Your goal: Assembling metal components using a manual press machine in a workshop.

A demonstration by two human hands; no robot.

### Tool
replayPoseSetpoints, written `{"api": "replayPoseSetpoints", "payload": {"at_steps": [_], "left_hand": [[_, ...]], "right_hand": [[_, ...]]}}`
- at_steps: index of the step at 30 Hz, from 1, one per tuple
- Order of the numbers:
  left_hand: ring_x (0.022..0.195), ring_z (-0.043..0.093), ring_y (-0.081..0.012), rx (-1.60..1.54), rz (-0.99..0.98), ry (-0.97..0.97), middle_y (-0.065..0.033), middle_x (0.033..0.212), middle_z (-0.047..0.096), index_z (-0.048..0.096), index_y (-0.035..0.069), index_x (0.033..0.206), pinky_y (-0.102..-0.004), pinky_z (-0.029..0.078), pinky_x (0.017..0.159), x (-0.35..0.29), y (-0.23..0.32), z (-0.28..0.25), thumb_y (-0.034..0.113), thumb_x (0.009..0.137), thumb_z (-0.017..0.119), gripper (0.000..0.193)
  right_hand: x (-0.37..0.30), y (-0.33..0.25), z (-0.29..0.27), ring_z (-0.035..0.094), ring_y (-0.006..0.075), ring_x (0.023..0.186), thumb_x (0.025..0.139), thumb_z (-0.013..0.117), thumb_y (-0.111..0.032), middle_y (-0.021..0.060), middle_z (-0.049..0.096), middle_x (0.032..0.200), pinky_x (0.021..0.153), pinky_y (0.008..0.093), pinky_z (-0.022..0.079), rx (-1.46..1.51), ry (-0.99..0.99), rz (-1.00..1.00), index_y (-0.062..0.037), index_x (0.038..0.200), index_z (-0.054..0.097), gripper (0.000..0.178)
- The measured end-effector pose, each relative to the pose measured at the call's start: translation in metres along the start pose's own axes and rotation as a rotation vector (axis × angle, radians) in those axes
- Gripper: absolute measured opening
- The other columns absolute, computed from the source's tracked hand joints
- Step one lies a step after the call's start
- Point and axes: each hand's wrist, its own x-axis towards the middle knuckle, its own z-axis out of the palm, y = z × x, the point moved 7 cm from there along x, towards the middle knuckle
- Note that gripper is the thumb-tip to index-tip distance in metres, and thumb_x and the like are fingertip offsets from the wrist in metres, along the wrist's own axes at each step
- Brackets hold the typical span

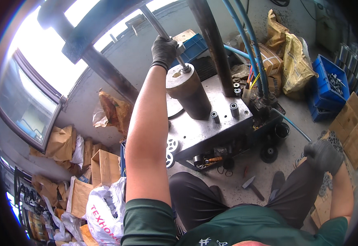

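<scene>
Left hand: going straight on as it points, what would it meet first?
The metal rod, which the left hand seems to grip; beyond, probably the grey wall, though depth is unclear.

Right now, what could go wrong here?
Left hand grips the rod just above the metal cylinder: it could get pinched if the rod shifts. Small sleeves stand near the metal plate's edge; a bump might topple them. The hammer beside a shoe could trip someone.

A dark green shirt (253, 223) with short sleeves (148, 219) and pale markings (205, 242) is worn with dark trousers (191, 199) and grey gloves (324, 156).
</scene>
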Motion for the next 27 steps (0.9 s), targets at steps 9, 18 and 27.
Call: {"api": "replayPoseSetpoints", "payload": {"at_steps": [9, 18, 27], "left_hand": [[0.087, 0.076, -0.0278, 0.091, 0.042, 0.012, -0.0165, 0.09, 0.076, 0.07, 0.0, 0.103, -0.039, 0.06, 0.081, -0.001, 0.006, -0.008, 0.015, 0.086, 0.073, 0.022], [0.093, 0.077, -0.032, 0.041, -0.008, -0.026, -0.0199, 0.093, 0.077, 0.071, 0.002, 0.105, -0.042, 0.059, 0.086, -0.011, 0.017, -0.003, 0.019, 0.085, 0.072, 0.027], [0.092, 0.077, -0.0338, 0.019, -0.007, -0.018, -0.0198, 0.092, 0.077, 0.072, 0.003, 0.103, -0.0424, 0.059, 0.086, -0.006, 0.011, 0.002, 0.021, 0.085, 0.073, 0.026]], "right_hand": [[0.024, -0.008, -0.039, 0.074, 0.0359, 0.087, 0.08, 0.068, -0.021, 0.0182, 0.075, 0.092, 0.081, 0.0452, 0.059, 0.143, 0.036, 0.115, -0.0054, 0.096, 0.077, 0.024], [0.012, 0.007, -0.011, 0.074, 0.0337, 0.083, 0.077, 0.069, -0.015, 0.0167, 0.075, 0.087, 0.077, 0.0428, 0.058, 0.012, -0.123, 0.006, -0.0048, 0.098, 0.077, 0.025], [0.01, 0.006, -0.016, 0.074, 0.0337, 0.084, 0.081, 0.067, -0.011, 0.0178, 0.075, 0.088, 0.079, 0.042, 0.059, 0.053, -0.097, 0.005, -0.0048, 0.101, 0.078, 0.023]]}}
